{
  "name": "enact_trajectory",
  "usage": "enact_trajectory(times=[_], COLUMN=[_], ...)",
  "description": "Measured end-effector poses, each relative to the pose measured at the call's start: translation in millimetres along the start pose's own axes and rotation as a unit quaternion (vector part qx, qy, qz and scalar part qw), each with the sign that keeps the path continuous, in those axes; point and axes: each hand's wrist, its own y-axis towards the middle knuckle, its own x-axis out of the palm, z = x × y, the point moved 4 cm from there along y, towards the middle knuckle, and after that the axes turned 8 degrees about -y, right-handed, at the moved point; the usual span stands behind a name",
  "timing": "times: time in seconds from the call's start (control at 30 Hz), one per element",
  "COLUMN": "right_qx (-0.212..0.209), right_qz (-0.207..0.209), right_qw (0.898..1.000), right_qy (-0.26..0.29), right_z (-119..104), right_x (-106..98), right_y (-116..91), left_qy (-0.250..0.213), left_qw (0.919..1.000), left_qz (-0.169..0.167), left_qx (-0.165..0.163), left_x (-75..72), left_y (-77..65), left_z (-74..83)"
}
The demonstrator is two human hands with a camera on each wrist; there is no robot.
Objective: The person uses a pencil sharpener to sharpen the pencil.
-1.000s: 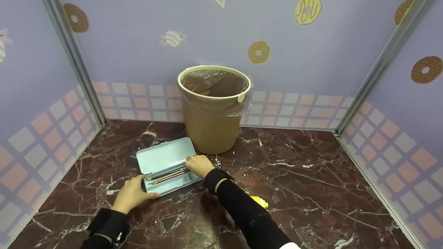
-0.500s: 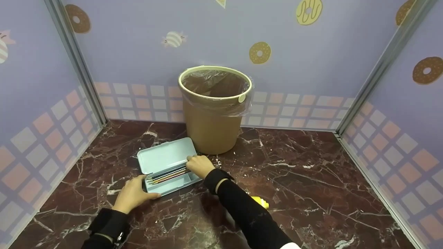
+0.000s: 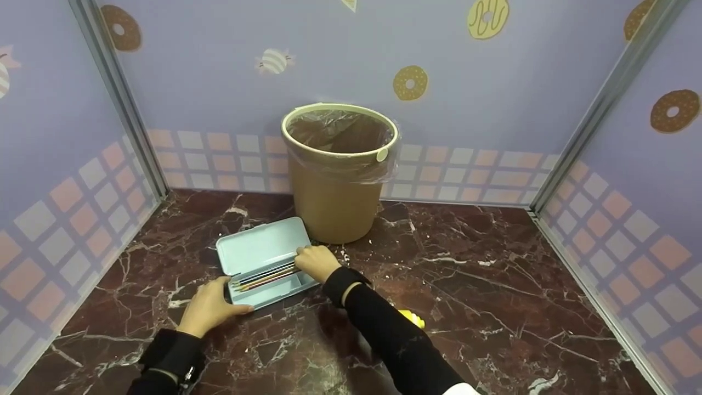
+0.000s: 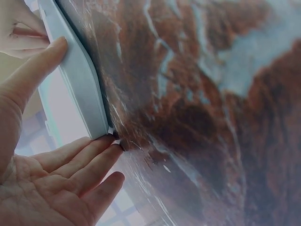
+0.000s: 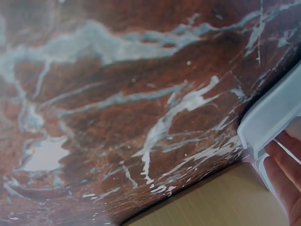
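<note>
A pale blue pencil case (image 3: 264, 245) lies open on the table, its lid tilted back beside the bin. Several pencils (image 3: 269, 277) lie lengthwise in its rear compartment, their right ends hidden by a hand. My left hand (image 3: 208, 307) grips the left end of the case. In the left wrist view, its thumb (image 4: 35, 70) lies on the front wall and its fingertips touch the end. Over the right end bends my right hand (image 3: 318, 263), at the pencils; I cannot tell whether it pinches them. The right wrist view shows two of its fingers (image 5: 281, 181) close to the case's edge.
Right behind the case stands a tan bin (image 3: 337, 203) with a clear liner. A yellow object (image 3: 414, 318) shows partly from behind the right sleeve (image 3: 395, 340). White crumbs are scattered on the dark marbled table (image 3: 493, 296), which patterned panels enclose.
The pencils have shifted slightly, and more of them show side by side now. Both hands and the case have stayed nearly in place.
</note>
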Motion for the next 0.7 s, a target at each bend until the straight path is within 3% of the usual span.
enact_trajectory(times=[0.43, 0.7], right_qx=[0.008, 0.007], right_qz=[0.005, -0.009], right_qw=[0.999, 0.991], right_qy=[0.039, 0.134], right_z=[25, 57], right_x=[-32, -60], right_y=[-12, -40], left_qy=[0.010, 0.006], left_qw=[0.9999, 0.9999], left_qz=[-0.005, -0.011], left_qx=[0.000, -0.002], left_x=[-2.4, -0.9], left_y=[-2.2, -1.7], left_z=[1.2, 3.2])
